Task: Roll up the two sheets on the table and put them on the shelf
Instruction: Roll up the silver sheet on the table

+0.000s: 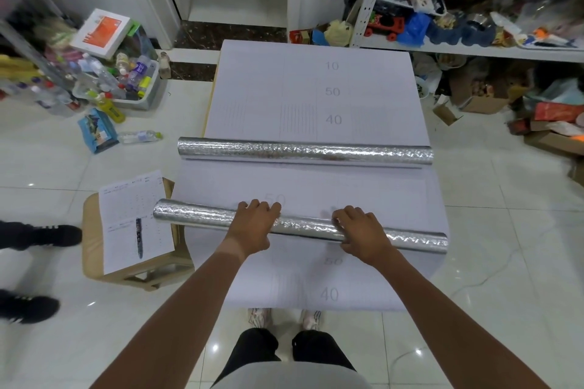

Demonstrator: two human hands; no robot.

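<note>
The room has a glossy white tiled floor (474,230), and in the middle stands a narrow desk (211,98) covered by pale lilac-white sheets printed with faint grey numbers. Nearest the person, one such sheet (316,287) lies flat with its near edge at the desk's front. On it rests a silver, crinkled foil-faced roll (196,213), lying crosswise and slightly slanted, its left end sticking out past the desk's edge. The left hand (252,227) lies on top of this roll left of its middle, fingers curled over it. The right hand (363,234) sits on the same roll to the right, fingers likewise bent over its far side. Just left of the desk stands a beige plastic stool (91,230) carrying a printed paper form (132,218). Farther along the desk a second silver foil-faced roll (306,153) lies crosswise, well apart from the first, and beyond it another stretch of pale printed sheet (284,85) lies flat. At the far right stands a white metal shelf (474,50) crowded with toys and clutter. At the far left a clear plastic tub (148,98) holds bottles.
</note>
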